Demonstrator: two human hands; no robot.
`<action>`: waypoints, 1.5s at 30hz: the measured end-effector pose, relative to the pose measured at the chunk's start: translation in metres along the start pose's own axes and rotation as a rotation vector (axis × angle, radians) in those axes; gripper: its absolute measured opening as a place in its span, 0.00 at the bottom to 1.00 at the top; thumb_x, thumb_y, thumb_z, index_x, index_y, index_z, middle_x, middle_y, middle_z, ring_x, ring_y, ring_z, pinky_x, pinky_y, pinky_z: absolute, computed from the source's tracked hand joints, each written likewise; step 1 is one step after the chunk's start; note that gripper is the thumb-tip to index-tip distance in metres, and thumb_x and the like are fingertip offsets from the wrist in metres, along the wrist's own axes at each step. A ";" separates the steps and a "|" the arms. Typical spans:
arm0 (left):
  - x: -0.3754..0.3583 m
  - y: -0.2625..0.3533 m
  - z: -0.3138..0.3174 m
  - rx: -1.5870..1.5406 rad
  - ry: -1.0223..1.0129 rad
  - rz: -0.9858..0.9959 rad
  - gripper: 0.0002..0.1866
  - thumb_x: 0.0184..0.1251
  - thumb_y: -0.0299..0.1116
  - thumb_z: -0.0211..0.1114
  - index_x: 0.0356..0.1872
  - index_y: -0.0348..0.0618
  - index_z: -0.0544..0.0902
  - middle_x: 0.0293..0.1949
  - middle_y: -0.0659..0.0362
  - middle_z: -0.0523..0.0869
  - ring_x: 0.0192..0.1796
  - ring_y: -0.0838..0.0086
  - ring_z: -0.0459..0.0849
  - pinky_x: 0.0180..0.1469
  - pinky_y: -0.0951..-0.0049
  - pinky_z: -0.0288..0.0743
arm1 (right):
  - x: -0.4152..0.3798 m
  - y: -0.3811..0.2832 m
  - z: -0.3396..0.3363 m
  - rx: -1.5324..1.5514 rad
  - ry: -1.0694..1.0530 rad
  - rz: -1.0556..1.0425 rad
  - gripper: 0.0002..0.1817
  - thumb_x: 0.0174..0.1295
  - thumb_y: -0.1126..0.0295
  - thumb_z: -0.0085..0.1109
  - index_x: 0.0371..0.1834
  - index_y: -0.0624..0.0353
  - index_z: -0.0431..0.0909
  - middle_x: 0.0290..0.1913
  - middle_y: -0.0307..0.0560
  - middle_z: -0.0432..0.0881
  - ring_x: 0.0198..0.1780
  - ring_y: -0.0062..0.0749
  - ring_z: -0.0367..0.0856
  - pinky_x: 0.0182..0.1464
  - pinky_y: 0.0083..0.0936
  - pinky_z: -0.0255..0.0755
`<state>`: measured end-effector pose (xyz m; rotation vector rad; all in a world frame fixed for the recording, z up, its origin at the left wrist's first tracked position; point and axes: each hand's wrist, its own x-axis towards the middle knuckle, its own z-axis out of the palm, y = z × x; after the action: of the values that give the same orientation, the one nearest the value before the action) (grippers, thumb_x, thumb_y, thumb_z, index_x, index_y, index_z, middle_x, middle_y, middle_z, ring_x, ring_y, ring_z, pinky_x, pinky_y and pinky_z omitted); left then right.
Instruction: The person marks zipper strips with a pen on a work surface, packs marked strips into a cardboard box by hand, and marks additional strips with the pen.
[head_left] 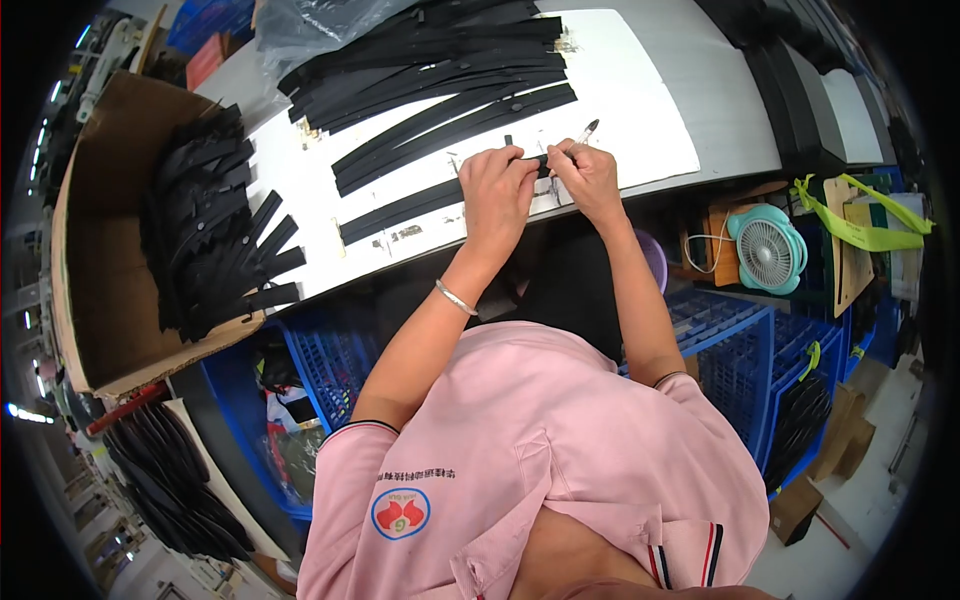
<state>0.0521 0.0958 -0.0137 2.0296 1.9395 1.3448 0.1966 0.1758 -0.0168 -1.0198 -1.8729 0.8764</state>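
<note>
A black strap (400, 212) lies along the near side of the white board. My left hand (497, 195), with a silver bracelet at the wrist, is closed over the strap's right part, fingers bent and pressing on it. Right beside it, my right hand (588, 182) pinches a slim pen-like tool (588, 132) whose dark end sticks up past the fingers. My right fingertips meet the strap's end close to the left fingertips; the tool's lower end is hidden. Beyond the hands lie two more black straps (450, 130) and a thick pile of straps (430, 65).
To the left, a cardboard box (100, 210) holds many black strips. The white board (640, 110) lies on the table, with a clear plastic bag (320, 30) behind the pile. Blue crates (725, 335) stand below, and a turquoise fan (768, 248) sits at the right.
</note>
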 end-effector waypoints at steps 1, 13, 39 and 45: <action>0.000 0.000 0.001 0.001 0.003 0.001 0.09 0.59 0.27 0.73 0.41 0.45 0.89 0.47 0.60 0.86 0.54 0.62 0.80 0.61 0.59 0.66 | 0.000 0.001 -0.001 0.015 -0.014 0.022 0.13 0.69 0.64 0.61 0.31 0.63 0.85 0.22 0.45 0.84 0.24 0.29 0.83 0.29 0.26 0.73; -0.004 -0.013 -0.010 0.087 -0.184 -0.085 0.25 0.73 0.41 0.65 0.68 0.49 0.77 0.74 0.45 0.67 0.78 0.50 0.61 0.75 0.32 0.44 | -0.008 0.003 -0.003 0.278 0.169 0.153 0.12 0.73 0.70 0.59 0.33 0.66 0.84 0.29 0.40 0.85 0.28 0.16 0.78 0.32 0.16 0.70; -0.082 -0.178 -0.229 0.658 0.137 -0.502 0.11 0.64 0.38 0.73 0.43 0.46 0.84 0.64 0.55 0.82 0.78 0.52 0.64 0.78 0.36 0.41 | -0.006 -0.001 0.004 0.176 0.165 0.114 0.09 0.71 0.72 0.61 0.34 0.66 0.85 0.27 0.37 0.84 0.29 0.13 0.76 0.33 0.15 0.69; -0.060 -0.152 -0.200 0.594 0.110 -0.326 0.08 0.63 0.37 0.73 0.40 0.51 0.85 0.61 0.60 0.84 0.76 0.53 0.68 0.76 0.36 0.46 | -0.005 0.005 0.006 0.172 0.210 0.057 0.09 0.68 0.71 0.65 0.35 0.68 0.87 0.22 0.41 0.84 0.23 0.15 0.75 0.26 0.18 0.66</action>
<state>-0.1762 -0.0237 -0.0059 1.7130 2.8276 0.8930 0.1947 0.1722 -0.0253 -1.0212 -1.5725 0.9095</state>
